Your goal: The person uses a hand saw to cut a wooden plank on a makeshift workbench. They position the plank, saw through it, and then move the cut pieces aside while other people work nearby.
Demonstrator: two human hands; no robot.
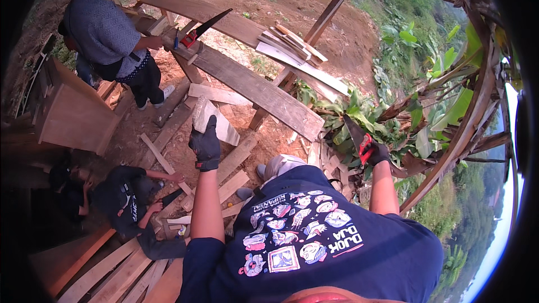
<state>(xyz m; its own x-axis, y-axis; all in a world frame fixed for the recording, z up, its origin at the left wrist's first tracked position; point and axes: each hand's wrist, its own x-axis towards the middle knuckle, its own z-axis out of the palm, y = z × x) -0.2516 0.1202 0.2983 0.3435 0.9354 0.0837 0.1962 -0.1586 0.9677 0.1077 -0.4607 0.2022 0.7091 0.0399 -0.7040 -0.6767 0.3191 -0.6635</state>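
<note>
My left hand [205,145], in a dark glove, is closed on the near edge of a short, pale wooden board [218,125], thumb pointing away from me. Out to the right, my right hand [379,153], also gloved, grips the red handle of a handsaw [354,133]. The saw's dark blade points away and to the left, apart from the board. Beyond both hands runs a long plank bench [241,81]. Another red-handled handsaw [203,28] lies at its far left end, beside a hammer [195,56].
A person [104,28] stands at the bench's far left. Another person [129,202] crouches at lower left, one hand near a saw, with a further person [70,188] in shadow. Offcuts [230,188] litter the dirt. Narrow boards [289,45] are stacked on the far plank; a leafy slope [410,39] drops off right.
</note>
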